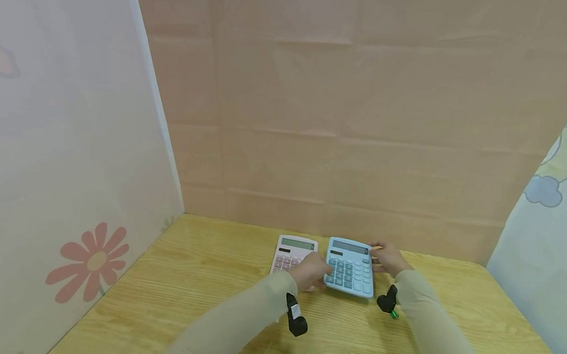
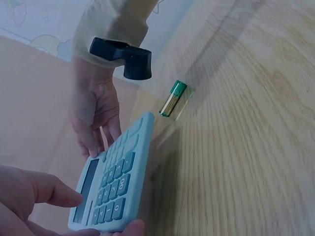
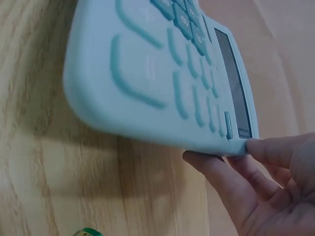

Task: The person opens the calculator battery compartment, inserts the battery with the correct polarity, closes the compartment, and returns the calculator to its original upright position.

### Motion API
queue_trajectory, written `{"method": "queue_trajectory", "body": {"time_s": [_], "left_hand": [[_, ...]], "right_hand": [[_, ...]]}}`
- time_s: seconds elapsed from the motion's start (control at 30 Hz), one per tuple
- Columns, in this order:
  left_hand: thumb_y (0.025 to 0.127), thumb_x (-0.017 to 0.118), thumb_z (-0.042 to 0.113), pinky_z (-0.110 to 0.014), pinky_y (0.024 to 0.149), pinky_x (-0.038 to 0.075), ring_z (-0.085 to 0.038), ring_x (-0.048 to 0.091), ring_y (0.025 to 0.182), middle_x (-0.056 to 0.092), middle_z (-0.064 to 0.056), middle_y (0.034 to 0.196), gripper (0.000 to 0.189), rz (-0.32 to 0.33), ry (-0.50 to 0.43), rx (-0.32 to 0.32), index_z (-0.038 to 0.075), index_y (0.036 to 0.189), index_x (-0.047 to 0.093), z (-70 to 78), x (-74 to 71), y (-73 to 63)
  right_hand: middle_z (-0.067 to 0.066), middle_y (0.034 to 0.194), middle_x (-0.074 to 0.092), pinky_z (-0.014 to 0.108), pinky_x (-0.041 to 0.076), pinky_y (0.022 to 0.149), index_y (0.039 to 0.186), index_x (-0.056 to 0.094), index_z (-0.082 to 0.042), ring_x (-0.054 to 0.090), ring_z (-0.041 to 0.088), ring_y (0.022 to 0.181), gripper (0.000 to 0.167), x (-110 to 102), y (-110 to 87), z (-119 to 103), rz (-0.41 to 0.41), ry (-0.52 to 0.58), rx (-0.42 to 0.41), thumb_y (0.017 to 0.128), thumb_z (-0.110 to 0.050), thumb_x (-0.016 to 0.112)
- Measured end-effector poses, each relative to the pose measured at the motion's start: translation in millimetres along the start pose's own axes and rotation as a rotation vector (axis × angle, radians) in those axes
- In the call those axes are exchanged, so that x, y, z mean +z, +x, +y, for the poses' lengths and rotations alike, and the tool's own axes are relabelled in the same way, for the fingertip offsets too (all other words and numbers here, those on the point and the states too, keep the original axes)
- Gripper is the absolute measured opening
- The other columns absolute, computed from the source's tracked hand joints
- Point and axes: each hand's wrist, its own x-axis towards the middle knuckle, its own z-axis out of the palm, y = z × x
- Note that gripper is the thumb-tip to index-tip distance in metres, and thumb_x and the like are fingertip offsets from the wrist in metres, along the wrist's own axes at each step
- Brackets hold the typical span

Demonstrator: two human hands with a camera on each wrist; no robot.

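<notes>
A light blue calculator (image 1: pixel 350 268), its keys and grey display facing up, is held between both hands above the wooden table. My left hand (image 1: pixel 310 271) grips its left edge, the thumb lying over the face in the left wrist view. At the upper right corner, my right hand (image 1: pixel 387 259) pinches it; the right wrist view shows the thumb (image 3: pixel 273 150) on the rim and fingers behind and below. The calculator's shadow falls on the table beneath. A pink calculator (image 1: pixel 298 244) lies just to the left, its lower keys partly hidden by my left hand.
A green-and-gold battery (image 2: pixel 173 98) lies on the wooden table (image 1: pixel 205 268), close to the black camera on my right wrist in the head view. A tan paper-like wall (image 1: pixel 285 120) rises behind the table, with patterned white panels (image 1: pixel 77 164) at both sides.
</notes>
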Motion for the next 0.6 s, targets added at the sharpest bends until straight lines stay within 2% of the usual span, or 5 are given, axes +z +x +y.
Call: {"method": "queue_trajectory", "body": {"time_s": [0.07,0.17,0.27,0.47,0.6], "left_hand": [[0.091,0.063,0.011,-0.028,0.054,0.047,-0.025,0.066,0.072,0.059,-0.002,0.093,0.007,0.005,0.022,-0.004,0.004,0.093,0.059,0.3,-5.2,-1.6],[0.091,0.062,0.008,-0.033,0.063,0.055,-0.026,0.066,0.073,0.06,-0.005,0.097,0.01,0.0,0.008,0.007,0.001,0.097,0.06,-2.1,-10.9,-0.1],[0.092,0.061,0.006,-0.035,0.069,0.058,-0.025,0.064,0.072,0.06,-0.007,0.102,0.017,-0.001,-0.01,0.021,-0.004,0.104,0.06,-2.4,-15.7,-1.1],[0.093,0.06,0.008,-0.035,0.071,0.059,-0.02,0.061,0.067,0.061,-0.013,0.107,0.028,-0.017,-0.019,0.031,-0.007,0.117,0.058,-2.0,-26.0,-6.7],[0.093,0.058,0.005,-0.035,0.073,0.059,-0.022,0.064,0.082,0.059,-0.02,0.119,0.039,-0.03,-0.078,0.026,-0.011,0.127,0.05,-3.6,-30.8,-7.0]], "right_hand": [[0.018,0.107,0.058,0.034,0.059,0.07,0.135,0.036,0.009,0.061,0.019,0.084,0.038,0,-0.4,-1,-0.004,0.002,-0.006,0.1,-0.006,0.043],[0.017,0.107,0.059,0.035,0.06,0.073,0.134,0.036,0.009,0.062,0.02,0.086,0.039,0,-1.4,-3,-0.026,0.013,-0.03,0.1,-0.008,0.044],[0.014,0.106,0.061,0.035,0.06,0.075,0.135,0.036,0.01,0.064,0.019,0.087,0.041,0,-3.2,-7,-0.061,0.023,-0.055,0.101,-0.01,0.045],[0.015,0.109,0.062,0.035,0.06,0.076,0.138,0.034,0.009,0.067,0.018,0.088,0.041,2,-9.8,-13,-0.095,0.056,-0.08,0.102,-0.01,0.044],[0.016,0.109,0.061,0.036,0.06,0.077,0.137,0.033,0.009,0.066,0.017,0.087,0.041,5,-14.3,-16,-0.104,0.069,-0.083,0.102,-0.01,0.044]]}}
